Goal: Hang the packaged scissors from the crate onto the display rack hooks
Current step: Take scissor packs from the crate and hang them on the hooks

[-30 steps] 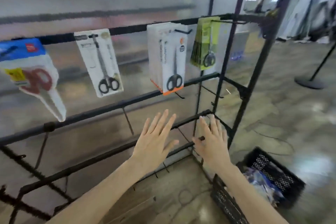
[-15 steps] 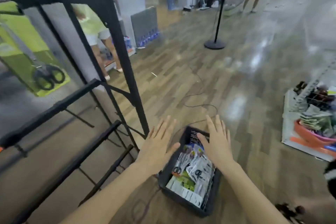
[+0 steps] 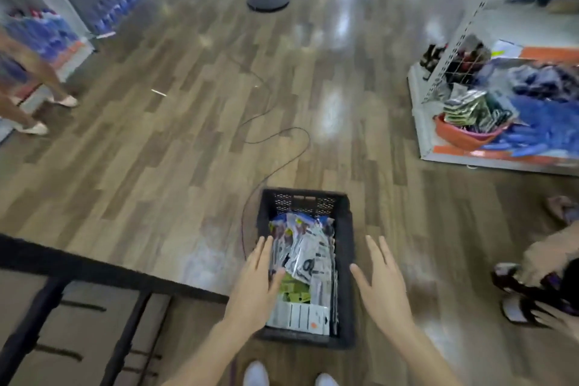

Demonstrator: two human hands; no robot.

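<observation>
Both hands, left and right, are held flat and empty above the crate, where the scissor packs lie heaped. Several slippery packs could be lifted together, or one dropped.

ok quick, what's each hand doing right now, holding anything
Left hand: open, fingers straight, over the black crate, holding nothing.
Right hand: open, fingers spread, holding nothing.
</observation>
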